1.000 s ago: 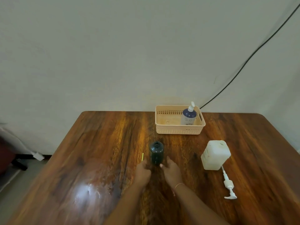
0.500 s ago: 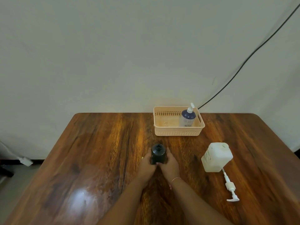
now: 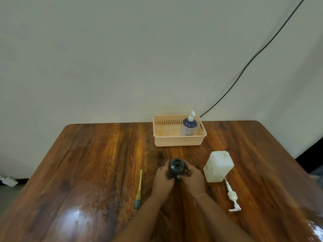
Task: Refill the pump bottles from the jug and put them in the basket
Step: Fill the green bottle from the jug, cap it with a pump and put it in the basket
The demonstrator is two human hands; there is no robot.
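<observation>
A dark pump bottle (image 3: 176, 167) with its neck uncapped stands upright at the middle of the wooden table (image 3: 87, 163). My left hand (image 3: 163, 179) grips its left side and my right hand (image 3: 191, 178) grips its right side. A white jug (image 3: 218, 165) stands just to the right of my right hand. A white pump head (image 3: 232, 196) with its tube lies in front of the jug. A yellow pump tube with a grey cap (image 3: 139, 189) lies to the left of my left hand. At the back, the peach basket (image 3: 178, 141) holds a blue pump bottle (image 3: 189, 125) in its right end.
A black cable (image 3: 253, 58) runs up the wall behind the basket. The table's back edge meets the wall. A white object (image 3: 8, 180) lies on the floor at far left.
Both hands moved forward from just before the dark bottle and closed around its sides. The view tilted down, so the yellow pump tube at left now shows in full.
</observation>
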